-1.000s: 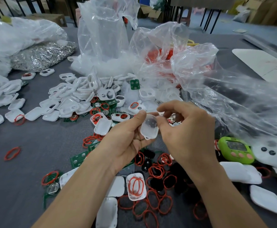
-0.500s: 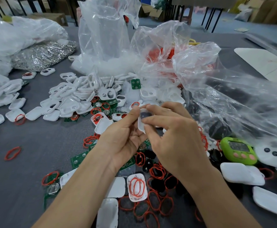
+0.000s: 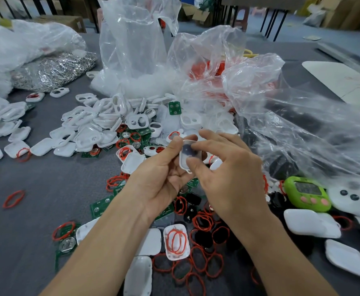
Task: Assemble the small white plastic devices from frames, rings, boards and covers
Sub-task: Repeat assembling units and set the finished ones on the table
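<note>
My left hand (image 3: pixel 164 174) holds a small white plastic cover (image 3: pixel 189 154) upright, thumb and fingers curled round its edges; a dark round piece shows inside it. My right hand (image 3: pixel 228 171) is right beside it, thumb pressing on the cover's lower face and index fingertip near its top. A heap of white frames (image 3: pixel 102 122) lies at the left rear. Green boards (image 3: pixel 102 206) and red rings (image 3: pixel 202 223) are strewn on the grey table (image 3: pixel 46 180) under my hands.
Clear plastic bags (image 3: pixel 281 116) rise behind and to the right. A bag of metal clips (image 3: pixel 52 71) lies far left. A green toy device (image 3: pixel 305 193) and white covers (image 3: pixel 311 223) lie at the right. Another cover (image 3: pixel 175 242) with red rings lies near my forearms.
Both hands lifted the cover slightly and turned it upright. My right hand shifted from pinching its top edge to pressing its face, fingers now spread.
</note>
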